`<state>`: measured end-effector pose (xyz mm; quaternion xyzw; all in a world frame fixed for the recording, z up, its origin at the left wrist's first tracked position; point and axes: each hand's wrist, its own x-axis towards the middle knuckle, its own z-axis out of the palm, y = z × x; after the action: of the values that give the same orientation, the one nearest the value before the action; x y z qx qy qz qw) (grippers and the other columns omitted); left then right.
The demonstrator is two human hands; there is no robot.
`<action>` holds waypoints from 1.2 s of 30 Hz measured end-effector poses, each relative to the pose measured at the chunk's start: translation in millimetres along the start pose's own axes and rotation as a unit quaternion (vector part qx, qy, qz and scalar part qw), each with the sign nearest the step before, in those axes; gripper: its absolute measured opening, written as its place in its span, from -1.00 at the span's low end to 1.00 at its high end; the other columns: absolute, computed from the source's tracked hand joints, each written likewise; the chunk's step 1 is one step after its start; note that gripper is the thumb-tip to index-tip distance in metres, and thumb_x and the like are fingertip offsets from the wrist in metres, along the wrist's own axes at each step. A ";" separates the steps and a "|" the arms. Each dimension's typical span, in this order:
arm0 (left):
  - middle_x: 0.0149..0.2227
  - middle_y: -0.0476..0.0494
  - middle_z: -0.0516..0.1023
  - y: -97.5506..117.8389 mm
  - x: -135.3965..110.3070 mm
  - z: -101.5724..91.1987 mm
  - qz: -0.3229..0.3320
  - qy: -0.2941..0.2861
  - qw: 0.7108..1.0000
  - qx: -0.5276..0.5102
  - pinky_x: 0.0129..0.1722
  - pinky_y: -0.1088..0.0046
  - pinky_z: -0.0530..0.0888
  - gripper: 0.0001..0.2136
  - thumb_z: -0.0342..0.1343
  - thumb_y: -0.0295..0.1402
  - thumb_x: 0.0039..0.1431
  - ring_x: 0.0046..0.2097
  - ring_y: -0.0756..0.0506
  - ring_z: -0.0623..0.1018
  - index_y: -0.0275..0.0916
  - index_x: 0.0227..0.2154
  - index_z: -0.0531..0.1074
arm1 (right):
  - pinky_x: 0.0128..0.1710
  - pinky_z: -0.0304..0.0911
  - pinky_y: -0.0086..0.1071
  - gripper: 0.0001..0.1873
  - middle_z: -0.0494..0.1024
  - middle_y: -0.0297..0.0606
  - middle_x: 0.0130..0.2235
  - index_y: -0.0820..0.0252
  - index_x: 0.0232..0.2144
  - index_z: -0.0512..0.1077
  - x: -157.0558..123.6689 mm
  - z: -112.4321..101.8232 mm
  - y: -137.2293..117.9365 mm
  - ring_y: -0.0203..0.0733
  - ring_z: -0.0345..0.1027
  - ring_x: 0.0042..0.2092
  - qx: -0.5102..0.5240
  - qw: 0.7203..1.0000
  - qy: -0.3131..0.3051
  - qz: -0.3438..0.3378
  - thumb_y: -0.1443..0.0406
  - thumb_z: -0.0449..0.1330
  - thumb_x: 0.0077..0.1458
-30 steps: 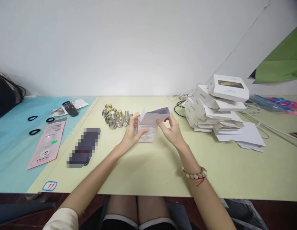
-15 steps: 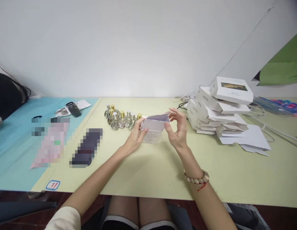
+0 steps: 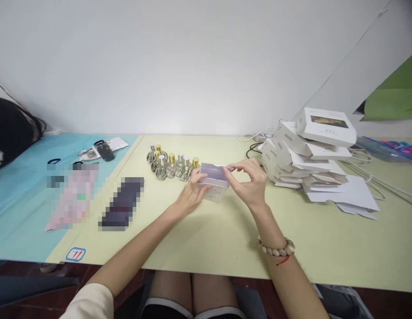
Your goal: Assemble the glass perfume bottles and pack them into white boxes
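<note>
A small pale cardboard box point(image 3: 216, 191) with printed text on its front is held up over the table, its top end unclosed and the lavender inside showing. My left hand point(image 3: 192, 193) grips its left side, thumb across the front. At the upper right edge, my right hand point(image 3: 250, 179) pinches a flap between thumb and forefinger. Just behind my left hand stand several round glass bottles point(image 3: 171, 168) with gold and silver caps. The bottom of the box is hard to make out against the table.
To the right, white cardboard boxes point(image 3: 294, 153) lie in a leaning stack, flat card point(image 3: 350, 195) beneath. A jar point(image 3: 104, 150), a blurred pink item point(image 3: 74, 197) and a blurred dark item point(image 3: 122, 204) are at left. Cables point(image 3: 385, 181) run along the right side.
My right hand's fingers have closed from a looser, spread pose onto the box's upper right flap. The box has tipped so more of its inside shows. The view has shifted slightly.
</note>
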<state>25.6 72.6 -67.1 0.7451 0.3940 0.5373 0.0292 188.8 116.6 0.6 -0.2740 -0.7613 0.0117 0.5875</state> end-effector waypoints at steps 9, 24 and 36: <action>0.01 -0.22 0.13 10.3 3.5 -1.9 -0.086 -0.043 0.995 -0.005 0.01 0.32 0.26 -0.81 -0.20 -0.30 0.24 0.03 -0.08 0.26 -0.24 -0.29 0.28 | -0.29 0.14 -0.32 -0.85 0.28 -0.28 -0.41 0.18 -0.64 0.32 -1.9 3.4 10.0 -0.24 0.15 -0.32 -0.005 0.995 -0.095 -0.001 0.32 0.17 -0.08; -0.38 -0.11 0.29 28.5 20.3 -16.7 -0.349 -0.019 0.748 -0.564 -0.40 0.39 0.27 -0.39 -0.14 0.26 -0.17 -0.45 -0.02 0.32 -0.26 -0.36 0.22 | -0.47 0.05 -0.45 -0.76 0.28 -0.32 -0.44 0.20 -0.39 0.40 -13.6 17.9 29.5 -0.35 0.10 -0.45 0.239 0.920 0.115 0.289 0.23 -0.02 0.05; -0.44 -0.02 0.22 33.1 12.2 -22.7 -0.235 -0.046 0.888 -0.393 -0.42 0.49 0.25 -0.53 0.17 -0.01 -0.25 -0.44 0.04 0.26 -0.23 -0.44 0.12 | -0.34 0.22 -0.37 -0.40 0.36 -0.24 -0.18 0.14 0.00 0.20 -53.0 59.7 42.4 -0.28 0.27 -0.32 0.121 0.933 -0.197 0.275 0.17 0.18 -0.15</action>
<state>26.7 48.8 -32.6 0.5818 0.3123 0.5908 0.4636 160.6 147.9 -79.4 -0.3919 -0.7495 0.3186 0.4280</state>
